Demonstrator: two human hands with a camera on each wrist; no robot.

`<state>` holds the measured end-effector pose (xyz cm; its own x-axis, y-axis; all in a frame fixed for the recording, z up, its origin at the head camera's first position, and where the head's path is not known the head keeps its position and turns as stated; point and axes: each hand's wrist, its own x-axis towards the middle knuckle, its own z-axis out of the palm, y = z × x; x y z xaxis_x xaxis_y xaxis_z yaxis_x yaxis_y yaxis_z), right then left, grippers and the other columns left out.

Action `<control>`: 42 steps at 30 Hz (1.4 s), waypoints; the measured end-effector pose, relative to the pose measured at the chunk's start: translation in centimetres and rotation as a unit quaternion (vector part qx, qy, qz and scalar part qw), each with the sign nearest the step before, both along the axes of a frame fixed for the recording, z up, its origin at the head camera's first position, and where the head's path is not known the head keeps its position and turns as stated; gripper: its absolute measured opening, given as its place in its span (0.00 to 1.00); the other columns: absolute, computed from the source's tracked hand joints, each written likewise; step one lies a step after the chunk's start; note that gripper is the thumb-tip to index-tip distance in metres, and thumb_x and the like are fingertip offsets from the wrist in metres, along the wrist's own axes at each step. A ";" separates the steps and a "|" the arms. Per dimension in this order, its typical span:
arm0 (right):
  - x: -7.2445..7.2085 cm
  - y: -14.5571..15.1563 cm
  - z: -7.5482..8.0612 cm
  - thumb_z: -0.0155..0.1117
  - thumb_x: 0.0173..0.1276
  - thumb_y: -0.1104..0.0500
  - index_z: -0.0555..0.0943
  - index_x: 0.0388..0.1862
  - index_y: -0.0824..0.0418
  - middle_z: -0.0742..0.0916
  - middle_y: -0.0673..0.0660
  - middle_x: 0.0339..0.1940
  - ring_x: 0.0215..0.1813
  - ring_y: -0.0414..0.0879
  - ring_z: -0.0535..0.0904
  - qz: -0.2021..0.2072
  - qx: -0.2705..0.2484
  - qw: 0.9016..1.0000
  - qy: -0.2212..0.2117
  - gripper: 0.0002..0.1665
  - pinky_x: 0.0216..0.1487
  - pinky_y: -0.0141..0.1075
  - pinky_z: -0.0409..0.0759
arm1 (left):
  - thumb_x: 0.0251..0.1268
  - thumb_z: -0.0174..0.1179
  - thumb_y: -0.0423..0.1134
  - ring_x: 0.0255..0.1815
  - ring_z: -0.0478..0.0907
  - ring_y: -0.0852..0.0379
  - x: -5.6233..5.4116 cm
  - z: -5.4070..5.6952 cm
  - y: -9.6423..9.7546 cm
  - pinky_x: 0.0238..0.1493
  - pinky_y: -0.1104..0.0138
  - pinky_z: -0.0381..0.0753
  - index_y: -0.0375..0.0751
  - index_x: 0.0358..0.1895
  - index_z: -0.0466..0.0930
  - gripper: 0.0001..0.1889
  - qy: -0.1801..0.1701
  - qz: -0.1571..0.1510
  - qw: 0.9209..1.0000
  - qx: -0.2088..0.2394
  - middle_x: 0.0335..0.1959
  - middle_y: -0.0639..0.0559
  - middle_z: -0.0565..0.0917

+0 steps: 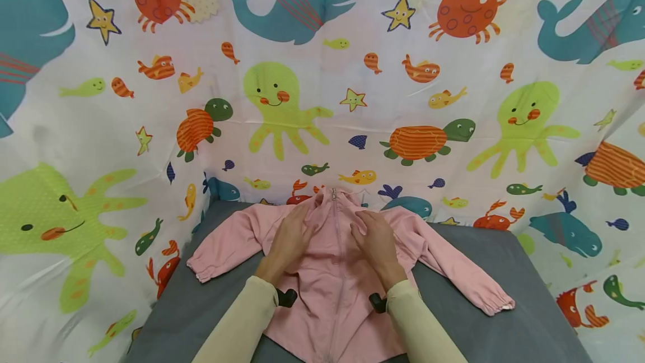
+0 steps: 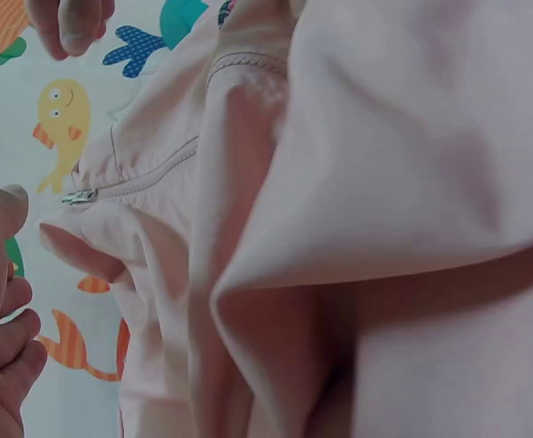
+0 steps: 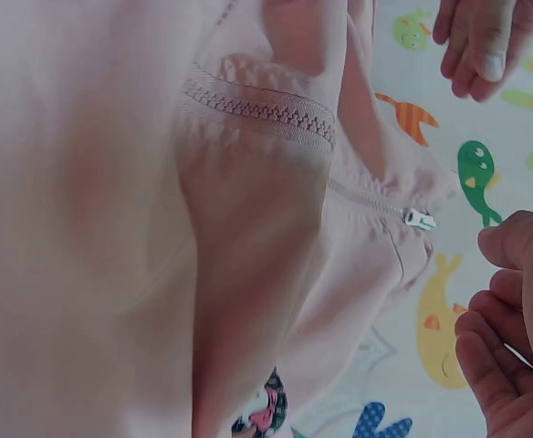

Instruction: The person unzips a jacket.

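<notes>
A pink zip-up jacket [image 1: 314, 296] lies front side up, its sleeves spread to both sides and its collar at the far end. Its zipper runs up the middle to a metal pull [image 3: 420, 219] at the collar. Over the left chest side of the picture is my left hand [image 1: 291, 238], fingers loosely bent, holding nothing. My right hand [image 1: 377, 241] mirrors it across the zipper, with no cloth between thumb and fingers. Both wrist views show the hands beside the collar, apart from its fabric. Folds of the jacket front [image 2: 412, 182] bulge close to the left wrist camera.
The jacket rests on a dark grey table surface [image 1: 468, 273]. Behind and on both sides hangs a white curtain [image 1: 312, 55] printed with sea animals, meeting the table's far edge. A printed patch [image 3: 265, 406] shows inside the jacket.
</notes>
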<state>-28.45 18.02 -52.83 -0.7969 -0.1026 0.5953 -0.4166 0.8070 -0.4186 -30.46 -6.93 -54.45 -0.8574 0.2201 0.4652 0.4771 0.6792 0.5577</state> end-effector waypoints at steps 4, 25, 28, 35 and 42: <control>-1.3 -0.7 0.0 0.78 0.70 0.59 0.91 0.58 0.65 0.94 0.63 0.54 0.58 0.62 0.89 0.000 0.001 1.000 0.007 0.20 0.62 0.58 0.87 | 0.78 0.68 0.37 0.72 0.82 0.37 -1.4 0.1 0.4 0.71 0.45 0.81 0.34 0.79 0.74 0.30 0.023 -0.001 1.000 -0.002 0.74 0.37 0.81; -5.8 -3.7 -1.6 0.79 0.68 0.63 0.93 0.51 0.65 0.95 0.60 0.48 0.53 0.57 0.92 -0.001 0.014 0.999 0.043 0.14 0.59 0.52 0.88 | 0.70 0.75 0.31 0.53 0.89 0.44 -7.8 0.8 3.1 0.59 0.49 0.87 0.31 0.68 0.82 0.25 0.009 0.012 0.999 0.051 0.54 0.39 0.90; -6.1 -4.2 -1.9 0.78 0.70 0.62 0.93 0.52 0.64 0.95 0.60 0.49 0.54 0.58 0.92 -0.003 0.012 1.000 0.018 0.14 0.59 0.53 0.88 | 0.71 0.74 0.33 0.50 0.89 0.44 -8.3 0.5 3.2 0.57 0.49 0.87 0.30 0.72 0.80 0.28 -0.011 0.012 0.998 0.053 0.50 0.39 0.89; -6.1 -4.6 -2.2 0.78 0.71 0.61 0.92 0.56 0.62 0.95 0.61 0.53 0.58 0.59 0.91 -0.013 -0.003 1.000 -0.020 0.16 0.63 0.56 0.87 | 0.76 0.69 0.37 0.54 0.85 0.41 -8.2 0.1 3.7 0.58 0.49 0.84 0.34 0.56 0.90 0.13 -0.043 -0.003 0.999 0.027 0.48 0.39 0.89; -6.5 -4.3 -2.3 0.78 0.73 0.59 0.90 0.61 0.61 0.94 0.61 0.57 0.59 0.59 0.90 -0.013 -0.011 1.000 -0.022 0.19 0.66 0.56 0.85 | 0.79 0.61 0.35 0.44 0.85 0.49 -8.4 0.1 4.2 0.50 0.54 0.84 0.38 0.48 0.92 0.10 -0.051 -0.046 0.997 0.047 0.41 0.47 0.91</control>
